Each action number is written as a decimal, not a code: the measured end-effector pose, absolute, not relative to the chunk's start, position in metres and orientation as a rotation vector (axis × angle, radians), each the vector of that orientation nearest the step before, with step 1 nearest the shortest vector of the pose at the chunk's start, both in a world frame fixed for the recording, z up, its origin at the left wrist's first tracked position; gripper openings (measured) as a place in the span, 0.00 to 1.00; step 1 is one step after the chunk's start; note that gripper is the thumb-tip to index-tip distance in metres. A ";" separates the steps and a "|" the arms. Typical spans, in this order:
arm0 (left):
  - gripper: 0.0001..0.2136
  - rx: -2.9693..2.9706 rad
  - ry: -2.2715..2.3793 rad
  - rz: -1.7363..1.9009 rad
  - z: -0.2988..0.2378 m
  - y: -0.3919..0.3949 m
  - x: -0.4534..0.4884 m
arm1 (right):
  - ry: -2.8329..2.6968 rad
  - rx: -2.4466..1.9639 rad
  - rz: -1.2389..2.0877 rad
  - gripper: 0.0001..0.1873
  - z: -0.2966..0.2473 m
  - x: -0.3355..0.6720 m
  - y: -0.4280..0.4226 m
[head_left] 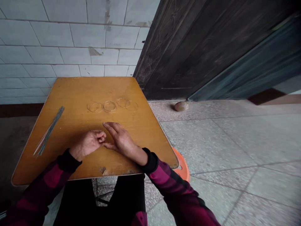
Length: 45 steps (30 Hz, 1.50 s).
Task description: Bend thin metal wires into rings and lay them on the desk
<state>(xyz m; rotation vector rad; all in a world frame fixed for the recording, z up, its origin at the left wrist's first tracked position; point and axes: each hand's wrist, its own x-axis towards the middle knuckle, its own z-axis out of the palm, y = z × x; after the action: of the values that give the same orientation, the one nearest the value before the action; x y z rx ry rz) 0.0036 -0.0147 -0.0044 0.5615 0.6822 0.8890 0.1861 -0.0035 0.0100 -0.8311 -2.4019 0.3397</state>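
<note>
Just above the near edge of the worktop (70,163), your left fingers (100,135) curl in toward the thumb, almost closed. Something thin could be pinched there, but you can't tell from this view. Your right fingers (110,127) sit loosely spread and show no hold, their lower tips just beside the left fingers.

Straight ahead, four wire rings (109,106) lie flat in a row running left to right across the worktop, close to your right fingers, which are the nearest. The two left rings touch, and the two right rings overlap.

Out past your left hand (87,144), nearer it than your right hand (121,140), lies a bundle of straight wires (48,131). Its long axis slants from near-left to far-right, pointing toward the far end of the worktop.

Past that are a tiled wall (70,40), a dark door (178,53), a stone (181,106) on the floor (211,141), and an orange stool (182,168).
</note>
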 end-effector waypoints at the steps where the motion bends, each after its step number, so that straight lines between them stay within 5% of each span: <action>1: 0.10 0.557 0.675 0.892 -0.004 -0.015 0.004 | -2.405 -0.829 0.336 0.39 0.011 0.186 -0.004; 8: 0.13 0.563 0.563 1.045 0.009 -0.018 0.007 | -2.216 -0.850 0.533 0.56 0.005 0.190 0.000; 13: 0.14 0.597 0.527 1.073 0.011 -0.018 0.010 | -2.090 -0.806 0.817 0.51 -0.004 0.189 0.001; 22: 0.13 0.598 0.507 1.097 0.008 -0.018 0.010 | -2.080 -0.797 0.741 0.49 -0.005 0.189 -0.001; 35: 0.13 0.453 0.390 1.009 0.009 -0.016 0.003 | -2.266 -0.478 0.867 0.61 0.009 0.208 0.024; 45: 0.13 0.474 0.392 1.004 -0.005 -0.018 0.012 | -2.254 -0.451 0.840 0.56 0.004 0.200 0.021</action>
<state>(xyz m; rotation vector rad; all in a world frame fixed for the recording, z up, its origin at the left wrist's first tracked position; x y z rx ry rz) 0.0116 -0.0176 -0.0055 0.4740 0.3918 1.0039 0.1997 0.0209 0.0035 -0.4506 -2.2543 0.8404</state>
